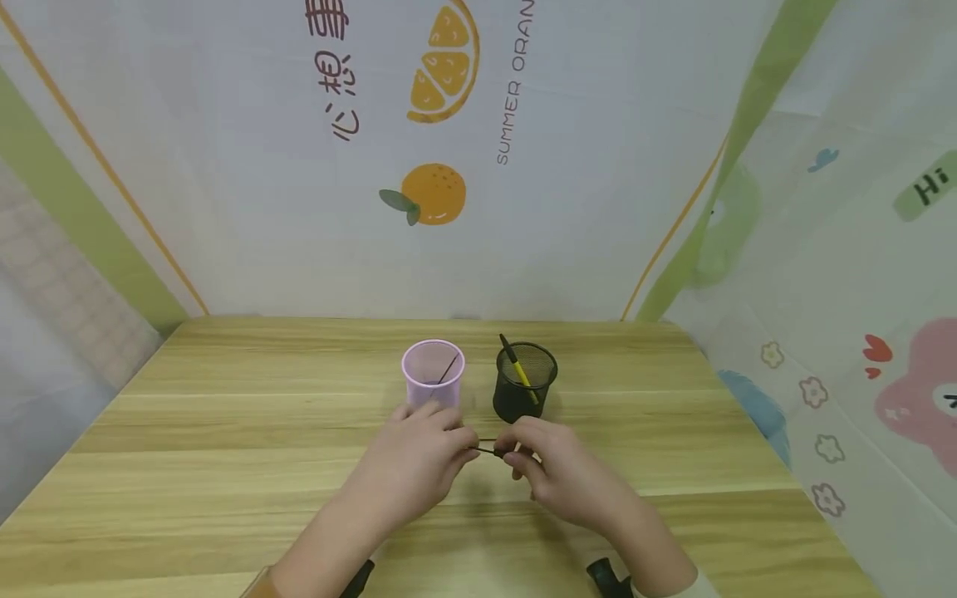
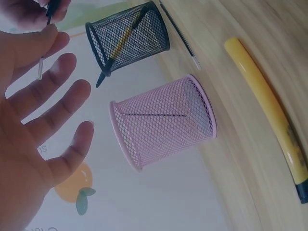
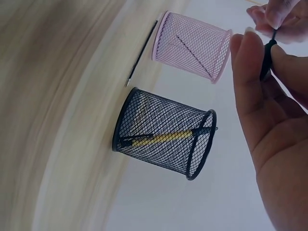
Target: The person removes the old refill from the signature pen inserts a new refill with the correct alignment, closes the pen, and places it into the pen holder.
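Note:
My left hand (image 1: 424,455) pinches a thin dark pen refill (image 1: 484,450) between thumb and forefinger. Its clear end (image 2: 40,67) sticks out past the fingers, and the other fingers are spread apart. A small black pen part (image 3: 266,60) sits at the refill's other end, pinched by the thumb and fingers of my right hand (image 1: 562,472). Behind the left hand stands a pink mesh pen holder (image 1: 434,390) with a thin dark stick inside. Behind the right hand is a black mesh pen holder (image 1: 516,400) containing a yellow-and-black pen (image 1: 519,365).
Another thin refill (image 3: 142,53) lies on the wooden table (image 1: 247,415) by the holders. A yellow tube with a black end (image 2: 264,106) shows at the right of the left wrist view. Printed white cloth (image 1: 299,208) hangs behind the table.

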Demonstrator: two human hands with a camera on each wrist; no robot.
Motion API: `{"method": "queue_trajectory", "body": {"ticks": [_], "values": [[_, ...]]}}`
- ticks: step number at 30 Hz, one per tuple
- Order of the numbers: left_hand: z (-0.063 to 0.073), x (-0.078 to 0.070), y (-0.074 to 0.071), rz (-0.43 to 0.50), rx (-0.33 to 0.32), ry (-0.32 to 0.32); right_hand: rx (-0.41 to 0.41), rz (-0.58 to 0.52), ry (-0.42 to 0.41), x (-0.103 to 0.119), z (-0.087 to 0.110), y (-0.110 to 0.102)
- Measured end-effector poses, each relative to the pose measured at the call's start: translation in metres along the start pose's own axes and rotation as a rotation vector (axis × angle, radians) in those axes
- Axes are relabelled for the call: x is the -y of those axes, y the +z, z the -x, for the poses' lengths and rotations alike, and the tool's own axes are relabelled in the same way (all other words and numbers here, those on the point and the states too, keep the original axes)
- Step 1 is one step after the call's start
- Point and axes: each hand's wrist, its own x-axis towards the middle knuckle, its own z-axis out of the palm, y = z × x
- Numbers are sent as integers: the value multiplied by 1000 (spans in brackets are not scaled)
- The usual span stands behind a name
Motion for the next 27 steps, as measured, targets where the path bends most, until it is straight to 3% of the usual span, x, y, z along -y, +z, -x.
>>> {"method": "queue_trajectory", "body": {"ticks": [12, 20, 27], "values": [[4, 6, -7, -26, -50, 33, 5, -48, 50, -1, 2, -4], [9, 18, -13, -13, -54, -12, 10, -130, 100, -5, 8, -11], [11, 24, -12, -25, -84, 1, -7, -128, 96, -8, 10, -13]]}}
